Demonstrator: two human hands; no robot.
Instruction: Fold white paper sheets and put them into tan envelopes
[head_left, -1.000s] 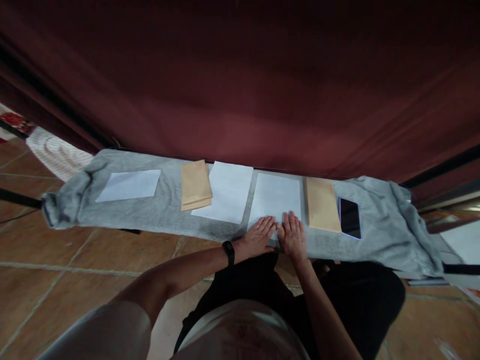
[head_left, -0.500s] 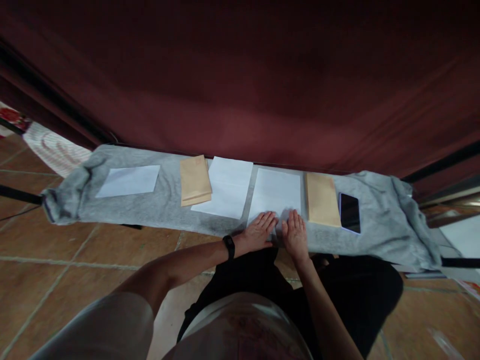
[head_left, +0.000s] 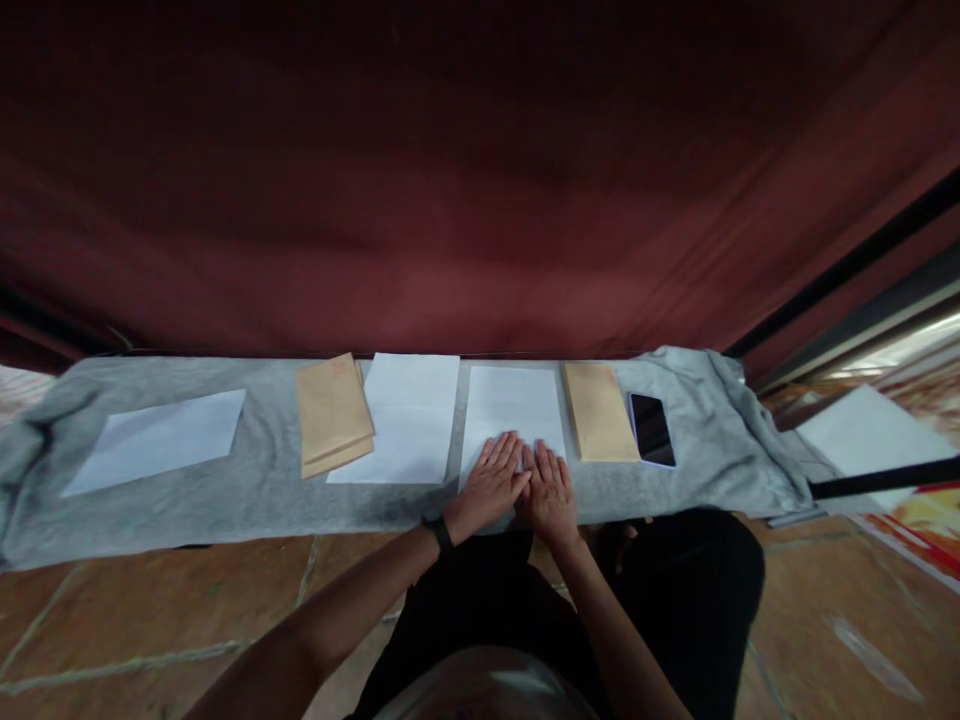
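Both palms rest on a white sheet of paper (head_left: 514,400) lying on a grey cloth. My left hand (head_left: 487,487), with a dark band at the wrist, lies flat over the sheet's near left part, fingers stretched out. Close beside it my right hand (head_left: 550,495) is flat on the near right part, the thumbs nearly touching. The sheet's near edge is hidden under the hands. Left of it lie more white paper (head_left: 412,420) and a small pile of brown envelopes (head_left: 334,412) overlapping it. To the right is a stack of brown envelopes (head_left: 600,412).
A phone (head_left: 652,430) with a dark screen lies right of the brown stack. Farther left, another white sheet (head_left: 161,440) lies on the grey cloth (head_left: 262,510). A dark red curtain (head_left: 465,280) hangs along the far edge. My knees are under the near edge.
My view has turned right, so the things appear farther left. My hands have come closer together on the sheet, still flat.
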